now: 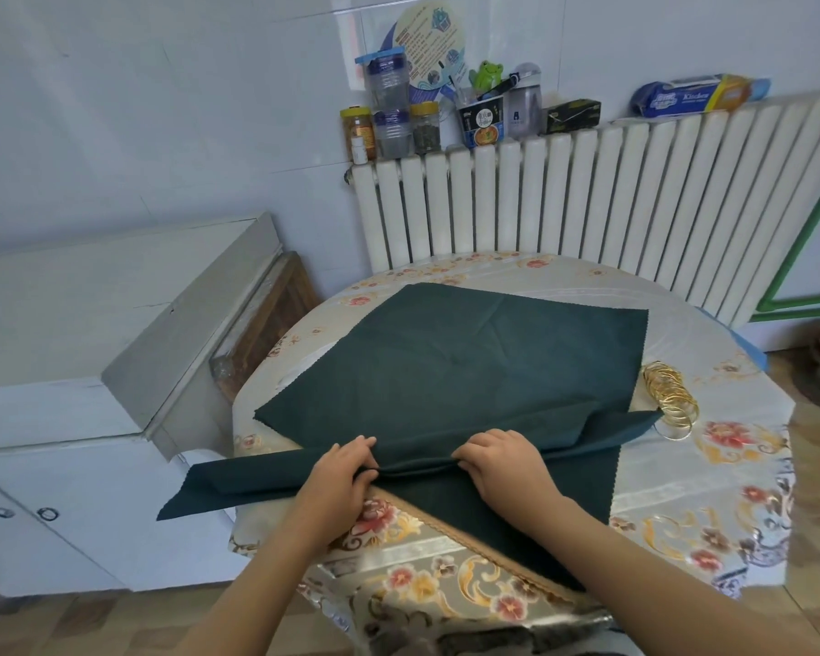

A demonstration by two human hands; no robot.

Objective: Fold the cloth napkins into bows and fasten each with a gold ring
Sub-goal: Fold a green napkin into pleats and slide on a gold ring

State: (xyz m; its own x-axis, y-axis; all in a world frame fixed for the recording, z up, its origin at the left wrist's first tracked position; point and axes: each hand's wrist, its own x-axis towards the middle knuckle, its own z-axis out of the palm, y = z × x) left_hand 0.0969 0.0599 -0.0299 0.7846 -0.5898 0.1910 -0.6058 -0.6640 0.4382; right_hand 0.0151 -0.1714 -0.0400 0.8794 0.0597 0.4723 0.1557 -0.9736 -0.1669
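Two hands on the napkin [465, 362] at the near edge of the tabletop [711, 485]. I've got my left hand [339, 480] and right hand [503, 461] side by side, each pinching the same raised pleat of cloth with curled fingers, a short gap between them. Napkin is dark teal-green, matte, pinked zigzag edges, faint crease lines crossing its flat far part. It lies diamond-wise across the middle of the tabletop, far corner near the back edge. The near part is gathered into a long folded band running left-right; its left end overhangs the left edge of the table, its right end points at the gold rings [671, 402]. Rings sit in a loose overlapping pile near the right edge, just beside the napkin's right corner. One flap drapes off the near edge between my forearms.
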